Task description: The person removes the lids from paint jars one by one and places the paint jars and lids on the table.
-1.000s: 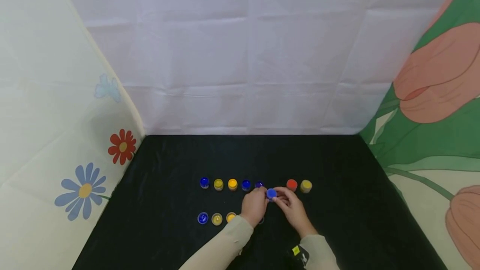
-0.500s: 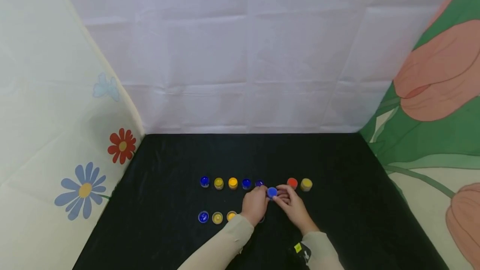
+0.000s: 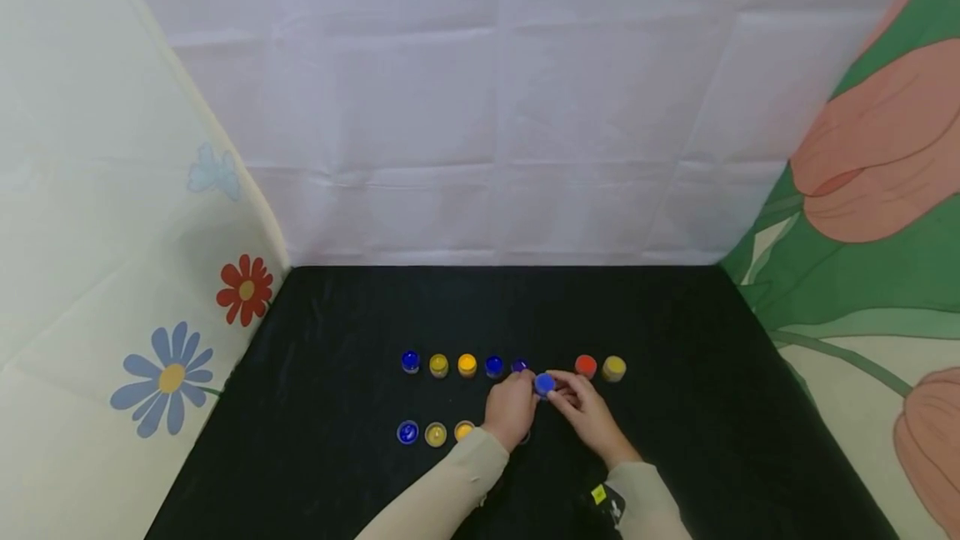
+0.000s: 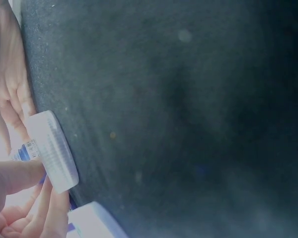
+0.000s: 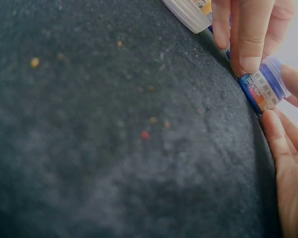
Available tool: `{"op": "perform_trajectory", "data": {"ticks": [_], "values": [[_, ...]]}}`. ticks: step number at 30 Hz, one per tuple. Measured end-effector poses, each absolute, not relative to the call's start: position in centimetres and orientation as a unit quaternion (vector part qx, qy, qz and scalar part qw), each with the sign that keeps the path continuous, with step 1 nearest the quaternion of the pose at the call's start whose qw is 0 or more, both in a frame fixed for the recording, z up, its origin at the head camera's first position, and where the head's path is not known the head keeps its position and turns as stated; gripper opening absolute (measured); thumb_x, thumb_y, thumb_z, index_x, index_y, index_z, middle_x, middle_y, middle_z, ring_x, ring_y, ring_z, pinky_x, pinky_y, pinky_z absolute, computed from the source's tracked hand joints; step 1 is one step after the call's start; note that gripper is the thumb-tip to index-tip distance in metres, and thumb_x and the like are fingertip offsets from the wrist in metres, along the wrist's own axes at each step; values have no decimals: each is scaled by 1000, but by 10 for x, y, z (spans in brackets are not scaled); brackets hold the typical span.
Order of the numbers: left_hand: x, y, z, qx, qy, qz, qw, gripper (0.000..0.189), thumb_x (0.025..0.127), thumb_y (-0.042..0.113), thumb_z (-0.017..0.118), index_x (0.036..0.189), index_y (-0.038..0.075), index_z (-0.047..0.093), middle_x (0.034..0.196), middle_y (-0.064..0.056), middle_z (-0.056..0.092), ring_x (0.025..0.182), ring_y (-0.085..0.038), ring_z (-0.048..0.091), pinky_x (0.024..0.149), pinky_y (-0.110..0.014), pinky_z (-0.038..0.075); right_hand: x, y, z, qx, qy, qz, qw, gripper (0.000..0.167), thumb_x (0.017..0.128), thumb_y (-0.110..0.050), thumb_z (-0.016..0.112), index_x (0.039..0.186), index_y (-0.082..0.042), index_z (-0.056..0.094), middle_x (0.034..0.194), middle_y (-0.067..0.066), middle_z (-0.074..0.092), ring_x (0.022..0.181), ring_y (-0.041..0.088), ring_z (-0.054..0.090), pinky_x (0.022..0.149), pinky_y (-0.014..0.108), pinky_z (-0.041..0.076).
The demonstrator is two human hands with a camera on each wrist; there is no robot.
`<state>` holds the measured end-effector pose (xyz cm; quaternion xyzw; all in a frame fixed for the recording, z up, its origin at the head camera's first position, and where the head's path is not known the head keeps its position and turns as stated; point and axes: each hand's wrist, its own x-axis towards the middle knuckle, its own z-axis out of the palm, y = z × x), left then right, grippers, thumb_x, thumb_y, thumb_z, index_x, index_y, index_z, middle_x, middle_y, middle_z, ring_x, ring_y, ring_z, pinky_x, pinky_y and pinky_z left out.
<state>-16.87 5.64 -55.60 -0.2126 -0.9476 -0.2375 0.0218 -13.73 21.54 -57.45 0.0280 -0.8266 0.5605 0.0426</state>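
A small blue paint jar [image 3: 545, 385] with a whitish see-through lid is held between both hands, over the middle of the black cloth. My left hand [image 3: 510, 407] pinches it from the left; in the left wrist view the thumb and fingers lie against the lid [image 4: 53, 151]. From the right, my right hand [image 3: 588, 419] grips the same jar with thumb and fingertips. A printed label [image 5: 260, 91] on the jar shows in the right wrist view. Close beyond the left hand stands a dark blue jar [image 3: 519, 366], partly covered by it.
A back row holds several paint jars, with a red jar [image 3: 586, 367] and a yellow jar [image 3: 614, 369] at its right end. Open pots, including a blue pot [image 3: 407, 432] and a yellow pot [image 3: 436, 434], form a front row partly hidden by the left forearm.
Both hands keep hold of the blue jar at nearly the same spot. The right hand's fingers have shifted slightly around it.
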Motion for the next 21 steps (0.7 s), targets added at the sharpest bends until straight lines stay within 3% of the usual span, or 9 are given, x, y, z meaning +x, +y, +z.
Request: {"op": "perform_trajectory", "data": {"ticks": [8,21], "values": [[-168,57,-555,-209,-949,-236,21,14,96,18,72,104,8,67,90,-4,66,74,-17,63,70,-30,56,-138,212,-574,16,-810,583,55,27,97,-1,65,122,4,55,112,18,62,94,9,60,83,20,52],[-168,57,-555,-208,-949,-235,23,14,96,18,72,102,8,66,88,-4,65,72,-17,63,69,-30,56,-137,212,-573,2,-810,585,43,23,99,-5,64,121,1,59,117,14,63,96,12,61,86,22,52]]}}
